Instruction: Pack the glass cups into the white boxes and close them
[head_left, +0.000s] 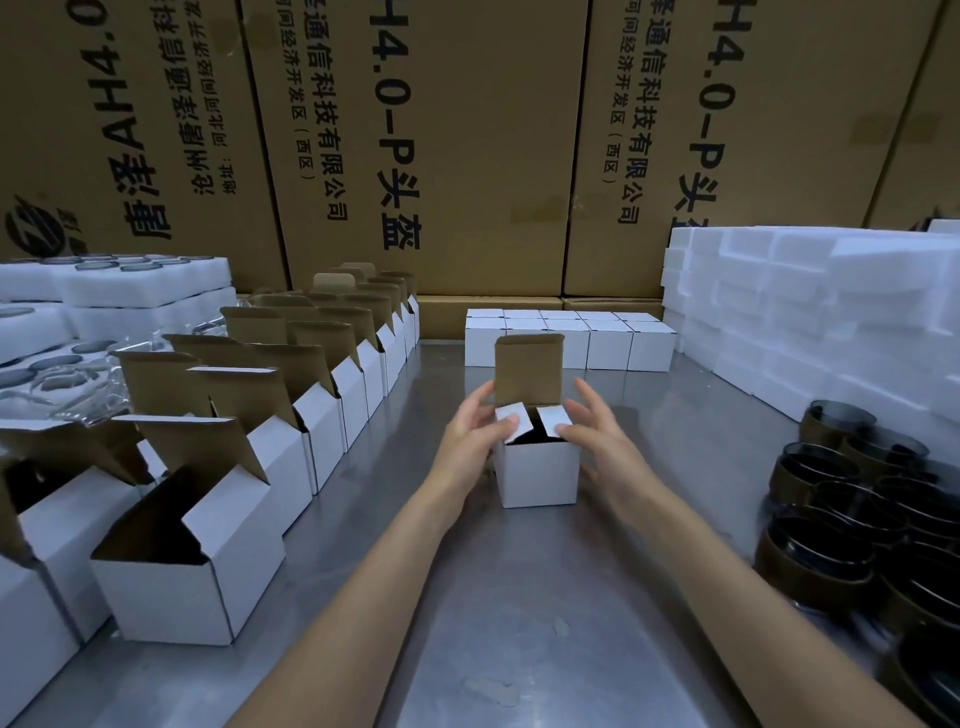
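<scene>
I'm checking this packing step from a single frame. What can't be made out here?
Head view only:
- What is inside the white box: dark between the side flaps, covered by the thumbs of the left hand and right hand.
- The number of dark glass cups: the right edge cuts the pile.
- The contents of the closed boxes at the back: lids shut.
- The print on the brown cartons: the top edge crops it.

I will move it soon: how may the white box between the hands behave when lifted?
The white box is thin cardboard, so probably it dents if squeezed. Something dark sits inside, so likely heavier than it looks. Its top flap stands open; contents might slip out if tilted.
</scene>
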